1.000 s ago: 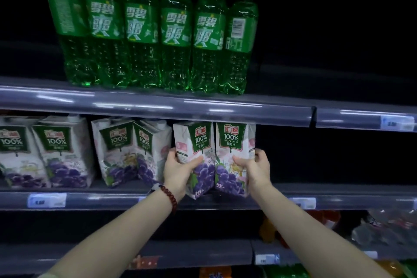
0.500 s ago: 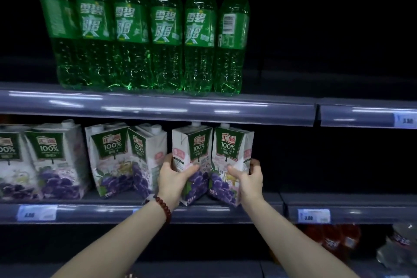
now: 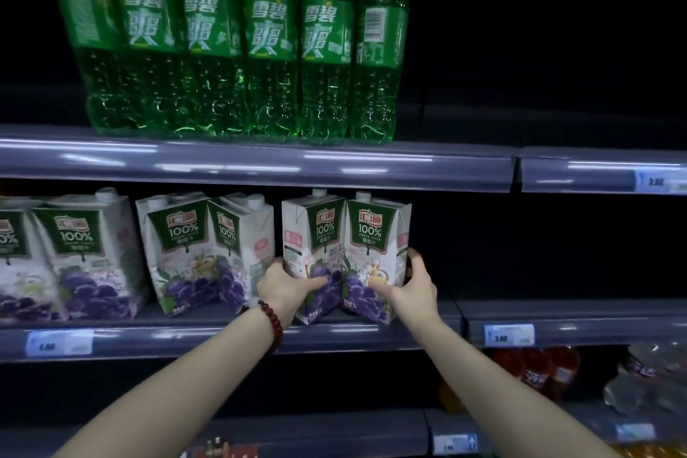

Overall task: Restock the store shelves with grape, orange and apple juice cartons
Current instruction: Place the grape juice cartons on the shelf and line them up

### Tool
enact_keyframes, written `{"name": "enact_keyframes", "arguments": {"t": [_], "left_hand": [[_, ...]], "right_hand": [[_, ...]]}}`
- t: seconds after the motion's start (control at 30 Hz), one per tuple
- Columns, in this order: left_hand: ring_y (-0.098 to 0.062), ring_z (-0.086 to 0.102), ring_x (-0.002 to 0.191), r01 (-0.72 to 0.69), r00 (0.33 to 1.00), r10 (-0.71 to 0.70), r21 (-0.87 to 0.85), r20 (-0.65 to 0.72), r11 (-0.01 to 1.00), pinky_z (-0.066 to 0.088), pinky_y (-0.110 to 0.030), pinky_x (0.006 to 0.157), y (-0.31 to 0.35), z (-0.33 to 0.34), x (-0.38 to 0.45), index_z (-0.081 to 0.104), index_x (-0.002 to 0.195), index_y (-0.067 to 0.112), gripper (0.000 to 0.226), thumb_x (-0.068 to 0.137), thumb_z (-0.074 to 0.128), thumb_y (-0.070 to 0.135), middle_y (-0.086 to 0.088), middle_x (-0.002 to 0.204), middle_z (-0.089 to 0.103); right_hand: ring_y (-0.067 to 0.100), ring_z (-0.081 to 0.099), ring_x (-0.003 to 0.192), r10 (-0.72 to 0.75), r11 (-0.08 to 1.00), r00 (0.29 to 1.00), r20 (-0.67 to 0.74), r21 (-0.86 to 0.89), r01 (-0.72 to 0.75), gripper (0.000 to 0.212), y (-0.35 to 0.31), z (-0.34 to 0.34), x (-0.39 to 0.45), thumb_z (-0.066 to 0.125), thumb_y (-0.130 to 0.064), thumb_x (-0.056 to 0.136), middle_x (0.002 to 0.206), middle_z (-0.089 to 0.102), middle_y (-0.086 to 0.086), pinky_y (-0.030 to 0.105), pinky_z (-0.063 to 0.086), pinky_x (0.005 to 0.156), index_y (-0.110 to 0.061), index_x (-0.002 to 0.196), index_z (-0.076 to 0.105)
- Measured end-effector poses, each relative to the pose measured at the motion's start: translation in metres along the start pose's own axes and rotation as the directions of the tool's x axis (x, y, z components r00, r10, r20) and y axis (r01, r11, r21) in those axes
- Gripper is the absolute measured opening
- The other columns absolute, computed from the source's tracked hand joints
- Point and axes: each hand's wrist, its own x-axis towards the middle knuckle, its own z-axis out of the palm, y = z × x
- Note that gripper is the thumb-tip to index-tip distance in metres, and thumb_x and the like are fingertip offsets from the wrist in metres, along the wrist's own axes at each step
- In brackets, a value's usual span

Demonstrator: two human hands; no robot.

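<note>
Both hands are engaged on 2 grape juice cartons at the middle shelf (image 3: 371, 336) front edge. Left hand (image 3: 284, 286), beaded bracelet (image 3: 273, 323) at wrist, is wrapped round the left carton (image 3: 310, 234); right hand (image 3: 414, 283) is wrapped round the right carton (image 3: 375, 234). The 2 cartons are pressed together, upright, bases on the shelf. 4 more grape cartons (image 3: 208, 245) are noted to the left; 6 green soda bottles (image 3: 269, 48) are recorded on the shelf above.
</note>
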Motion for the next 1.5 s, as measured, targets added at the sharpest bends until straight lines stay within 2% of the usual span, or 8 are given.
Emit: {"name": "enact_keyframes", "arguments": {"t": [0.13,0.33,0.53,0.63,0.77,1.03,1.27,1.5], "left_hand": [[-0.013,0.06,0.062,0.04,0.999,-0.044,-0.119,-0.029,0.992,0.047,-0.023,0.044,-0.001,0.005,0.008,0.046,0.076,0.019,0.04,0.066,0.084,0.016,-0.006,0.081,0.063],[-0.028,0.066,0.091,-0.034,0.999,0.03,-0.115,-0.039,0.993,0.056,-0.04,0.082,-0.011,0.007,0.02,0.058,0.113,0.003,0.051,0.071,0.082,0.019,-0.013,0.104,0.069],[-0.003,0.06,0.068,-0.193,0.974,0.204,-0.11,0.098,0.975,0.044,-0.004,0.045,-0.021,-0.005,0.027,0.051,0.129,0.013,0.058,0.078,0.078,0.02,0.011,0.084,0.064],[-0.002,0.062,0.073,-0.193,0.964,0.207,-0.093,0.167,0.977,0.046,-0.004,0.049,-0.022,-0.01,0.027,0.049,0.131,0.01,0.056,0.08,0.074,0.012,0.009,0.09,0.063],[-0.009,0.063,0.081,-0.166,0.963,0.169,-0.034,0.208,0.986,0.049,-0.013,0.058,-0.018,-0.013,0.025,0.048,0.129,0.006,0.052,0.083,0.07,0.014,0.003,0.093,0.064],[-0.005,0.055,0.065,-0.217,0.961,0.153,0.288,0.229,0.933,0.045,-0.011,0.048,-0.009,-0.019,0.022,0.051,0.087,0.016,0.02,0.088,0.065,0.03,0.003,0.078,0.059],[-0.01,0.043,0.05,-0.227,0.973,0.138,0.642,0.187,0.732,0.036,-0.016,0.044,0.016,-0.018,0.004,0.039,0.059,0.014,0.046,0.091,0.056,0.042,0.001,0.058,0.045],[-0.019,0.057,0.083,-0.195,0.977,0.1,0.594,0.19,0.78,0.047,-0.025,0.072,0.013,-0.038,-0.013,0.067,0.099,0.005,0.031,0.088,0.065,0.034,-0.012,0.102,0.069]], "right_hand": [[0.023,0.064,0.103,0.023,1.0,0.999,-0.048,0.015,-0.022,0.092,0.0,0.004,0.007,0.089,-0.025,0.063,0.114,0.065,0.005,0.043,0.053,0.095,-0.022,0.14,0.038],[0.022,0.063,0.103,0.044,0.997,0.998,-0.036,0.072,-0.042,0.095,0.004,0.005,0.017,0.089,-0.022,0.063,0.11,0.065,0.002,0.044,0.051,0.097,-0.023,0.142,0.036],[0.017,0.07,0.09,0.055,0.981,0.994,0.093,0.181,-0.071,0.09,0.007,-0.006,0.029,0.087,-0.009,0.066,0.099,0.071,0.0,0.032,0.056,0.079,-0.021,0.141,0.039],[0.017,0.072,0.086,0.065,0.972,0.991,0.116,0.218,-0.089,0.092,0.008,-0.006,0.033,0.085,-0.005,0.067,0.096,0.073,0.0,0.028,0.056,0.071,-0.021,0.143,0.036],[0.02,0.071,0.091,0.082,0.97,0.981,0.175,0.213,-0.118,0.094,0.006,-0.006,0.039,0.082,0.004,0.067,0.095,0.073,0.002,0.041,0.055,0.088,-0.022,0.144,0.035],[0.016,0.069,0.096,0.095,0.988,0.952,0.292,0.089,-0.126,0.089,0.006,-0.023,0.028,0.083,0.002,0.067,0.103,0.07,-0.003,0.04,0.056,0.09,-0.02,0.141,0.038],[0.02,0.062,0.103,0.157,0.968,0.953,0.261,-0.233,-0.096,0.08,-0.01,-0.025,0.014,0.081,-0.026,0.075,0.127,0.063,0.009,0.035,0.047,0.094,-0.012,0.143,0.039],[0.026,0.062,0.108,0.291,0.902,0.942,0.168,-0.378,-0.211,0.052,-0.029,-0.021,-0.001,0.073,-0.034,0.083,0.12,0.066,0.013,0.033,0.049,0.091,-0.004,0.123,0.058]]}}
